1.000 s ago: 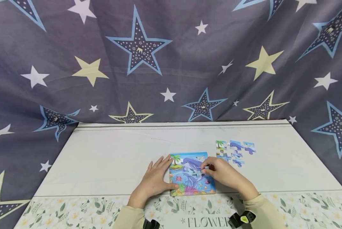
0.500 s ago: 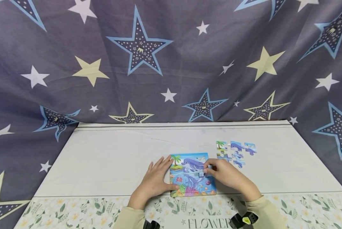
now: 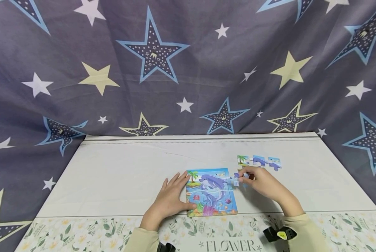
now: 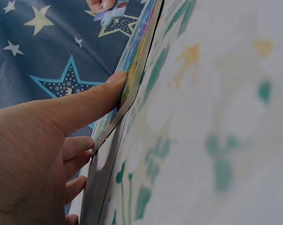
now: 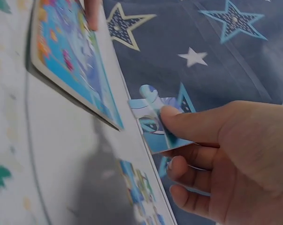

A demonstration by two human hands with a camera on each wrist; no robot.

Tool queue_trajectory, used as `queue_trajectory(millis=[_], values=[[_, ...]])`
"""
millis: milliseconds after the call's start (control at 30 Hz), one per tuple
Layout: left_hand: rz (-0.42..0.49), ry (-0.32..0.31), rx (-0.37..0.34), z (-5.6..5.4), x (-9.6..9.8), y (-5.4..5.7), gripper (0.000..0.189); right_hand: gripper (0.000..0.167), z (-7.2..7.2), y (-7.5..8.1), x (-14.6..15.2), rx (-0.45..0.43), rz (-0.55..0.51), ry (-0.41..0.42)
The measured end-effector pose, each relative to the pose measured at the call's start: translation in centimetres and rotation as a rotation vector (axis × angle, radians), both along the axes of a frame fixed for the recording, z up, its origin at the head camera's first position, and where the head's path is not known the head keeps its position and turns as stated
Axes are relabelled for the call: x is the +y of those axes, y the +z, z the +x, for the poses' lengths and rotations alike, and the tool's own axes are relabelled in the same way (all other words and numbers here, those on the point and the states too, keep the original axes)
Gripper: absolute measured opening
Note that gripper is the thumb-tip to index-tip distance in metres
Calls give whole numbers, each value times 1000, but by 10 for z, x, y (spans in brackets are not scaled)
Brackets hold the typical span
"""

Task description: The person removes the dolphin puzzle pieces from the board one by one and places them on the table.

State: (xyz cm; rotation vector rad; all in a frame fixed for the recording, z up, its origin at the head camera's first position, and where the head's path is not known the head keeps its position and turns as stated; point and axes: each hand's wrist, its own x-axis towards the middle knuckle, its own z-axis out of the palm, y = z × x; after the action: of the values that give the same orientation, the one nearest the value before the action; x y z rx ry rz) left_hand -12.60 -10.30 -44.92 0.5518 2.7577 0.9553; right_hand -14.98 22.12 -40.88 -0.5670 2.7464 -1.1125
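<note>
A dolphin jigsaw board (image 3: 211, 189) lies flat on the table. My left hand (image 3: 169, 201) rests at its left side with fingers spread. In the left wrist view, the thumb (image 4: 92, 101) of that hand presses on the board's edge. Just right of the board, my right hand (image 3: 263, 185) pinches a blue and purple jigsaw piece (image 5: 155, 126) between thumb and fingers, held above the table. In the right wrist view, the piece shows a rounded tab and hides part of the fingers behind it.
Several loose jigsaw pieces (image 3: 258, 160) lie on the table behind my right hand, some hidden by it. A floral cloth strip (image 3: 90, 231) runs along the front. A star-patterned curtain (image 3: 188, 87) stands behind the table (image 3: 128, 168).
My right hand has moved right, off the board, carrying the jigsaw piece, and now covers some loose pieces. My left hand has stayed at the board's left side.
</note>
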Motion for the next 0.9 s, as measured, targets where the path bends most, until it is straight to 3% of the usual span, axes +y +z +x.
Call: queue_trajectory(millis=[333, 900], values=[[-3, -2, 6, 1, 0, 0, 98, 5, -2, 5, 28, 69, 35, -66], [4, -2, 9, 0, 0, -1, 97, 14, -3, 2, 71, 80, 118, -208]])
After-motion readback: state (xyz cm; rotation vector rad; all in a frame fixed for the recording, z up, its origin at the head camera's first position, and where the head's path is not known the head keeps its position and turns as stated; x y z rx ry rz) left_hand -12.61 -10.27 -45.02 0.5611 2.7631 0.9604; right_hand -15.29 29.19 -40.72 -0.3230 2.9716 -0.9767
